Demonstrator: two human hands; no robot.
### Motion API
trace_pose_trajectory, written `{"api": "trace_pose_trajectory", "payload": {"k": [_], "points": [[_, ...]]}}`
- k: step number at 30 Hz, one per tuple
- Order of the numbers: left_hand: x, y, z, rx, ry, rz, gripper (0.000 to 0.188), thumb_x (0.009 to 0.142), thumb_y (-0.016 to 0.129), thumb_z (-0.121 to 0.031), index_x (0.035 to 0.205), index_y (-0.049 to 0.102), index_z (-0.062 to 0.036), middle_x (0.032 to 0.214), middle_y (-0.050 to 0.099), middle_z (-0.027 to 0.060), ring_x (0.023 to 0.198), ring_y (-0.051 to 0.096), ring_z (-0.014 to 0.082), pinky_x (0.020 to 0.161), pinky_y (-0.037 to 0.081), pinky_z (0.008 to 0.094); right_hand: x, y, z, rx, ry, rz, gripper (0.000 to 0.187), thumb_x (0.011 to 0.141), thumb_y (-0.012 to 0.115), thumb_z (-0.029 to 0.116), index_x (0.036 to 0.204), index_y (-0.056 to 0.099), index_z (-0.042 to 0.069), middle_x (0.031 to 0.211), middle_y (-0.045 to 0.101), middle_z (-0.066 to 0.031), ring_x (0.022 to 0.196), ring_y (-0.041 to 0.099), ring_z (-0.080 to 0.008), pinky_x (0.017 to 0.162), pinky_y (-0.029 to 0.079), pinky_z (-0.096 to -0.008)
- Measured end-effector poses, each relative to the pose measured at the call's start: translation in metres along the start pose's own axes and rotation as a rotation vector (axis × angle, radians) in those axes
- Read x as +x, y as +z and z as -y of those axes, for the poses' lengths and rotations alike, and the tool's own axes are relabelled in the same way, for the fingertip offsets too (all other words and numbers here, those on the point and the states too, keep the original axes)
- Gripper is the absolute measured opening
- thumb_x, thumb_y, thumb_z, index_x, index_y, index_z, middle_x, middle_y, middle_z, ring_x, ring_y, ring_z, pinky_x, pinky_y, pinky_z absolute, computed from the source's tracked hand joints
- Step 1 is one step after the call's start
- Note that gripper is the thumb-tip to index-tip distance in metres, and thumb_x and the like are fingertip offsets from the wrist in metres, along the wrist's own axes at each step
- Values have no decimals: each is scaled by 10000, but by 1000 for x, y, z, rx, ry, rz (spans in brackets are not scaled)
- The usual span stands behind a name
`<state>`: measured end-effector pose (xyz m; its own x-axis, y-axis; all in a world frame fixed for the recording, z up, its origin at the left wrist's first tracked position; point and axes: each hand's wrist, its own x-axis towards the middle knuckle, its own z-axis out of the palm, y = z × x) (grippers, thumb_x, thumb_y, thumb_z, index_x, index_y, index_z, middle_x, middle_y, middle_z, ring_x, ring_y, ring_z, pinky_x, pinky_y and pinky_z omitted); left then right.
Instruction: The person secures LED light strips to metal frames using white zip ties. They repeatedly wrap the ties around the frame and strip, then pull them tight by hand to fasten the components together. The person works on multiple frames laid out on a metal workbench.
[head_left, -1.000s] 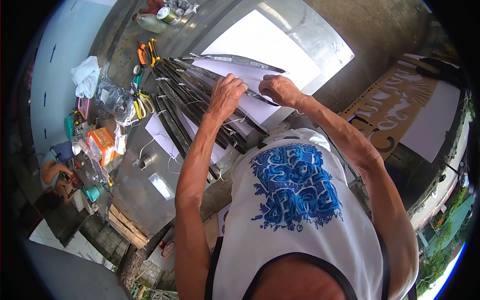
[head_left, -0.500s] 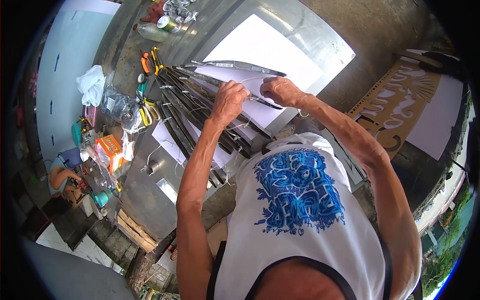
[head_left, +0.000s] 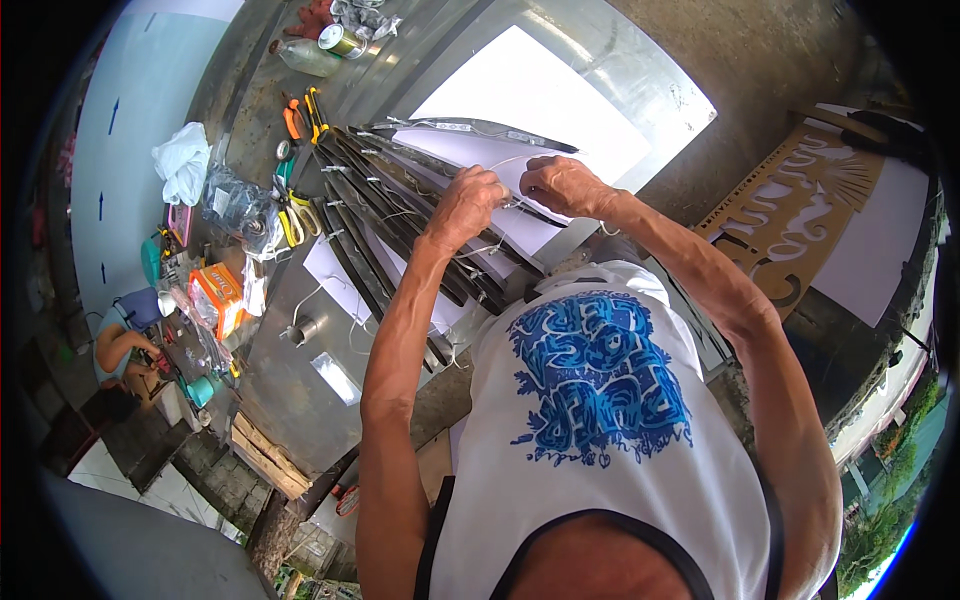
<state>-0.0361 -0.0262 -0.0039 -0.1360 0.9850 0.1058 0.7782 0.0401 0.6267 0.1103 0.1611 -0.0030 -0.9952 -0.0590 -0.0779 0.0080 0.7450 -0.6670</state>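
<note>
Several long, narrow black strips (head_left: 365, 220) fan out over white sheets on the metal table, with small light modules and thin wires along them. Over the strips at the right side of the fan, my left hand (head_left: 465, 208) is closed in a pinch. Close to its right, my right hand (head_left: 568, 187) is also closed, its fingertips pinched. A thin white wire (head_left: 512, 160) arcs between the two hands. The fingers hide its ends. Beyond my hands lies one black strip with light modules (head_left: 485, 130), apart from the others.
Orange-handled pliers (head_left: 293, 118), yellow-handled scissors (head_left: 296, 220), a can (head_left: 341, 41) and a plastic bottle (head_left: 308, 58) lie on the left of the metal table (head_left: 300, 400). An orange box (head_left: 217, 298) stands farther left. A brown cut-out panel (head_left: 795, 205) lies at the right. Another person (head_left: 120, 348) is at the far left.
My left hand has shifted slightly to the right, its fingers still pinched. My right hand stays almost in place. The person at the far left has moved an arm.
</note>
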Motion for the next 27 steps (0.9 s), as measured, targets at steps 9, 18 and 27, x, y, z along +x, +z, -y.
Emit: {"api": "trace_pose_trajectory", "payload": {"k": [9,18,27], "points": [[-3,-1,-6,39,1,-13,86,784,686,16,852,715,-27,853,660,99,876,614,299,846,480,411,8,3,4,47,-2,69,81,903,660,127,942,705,71,953,665,-136,954,666,-356,849,537,-452],[-13,2,-14,115,-58,-32,84,802,689,-10,877,704,-45,913,652,78,956,599,288,869,459,425,17,5,3,38,-83,102,70,890,670,105,937,706,67,946,655,-138,955,660,-351,851,539,-451],[-19,5,-10,20,-98,-17,111,839,656,-35,907,738,-68,930,676,61,964,604,278,904,445,420,22,-1,3,20,-125,182,67,863,673,67,922,702,56,935,649,-135,982,649,-346,870,532,-454]]}}
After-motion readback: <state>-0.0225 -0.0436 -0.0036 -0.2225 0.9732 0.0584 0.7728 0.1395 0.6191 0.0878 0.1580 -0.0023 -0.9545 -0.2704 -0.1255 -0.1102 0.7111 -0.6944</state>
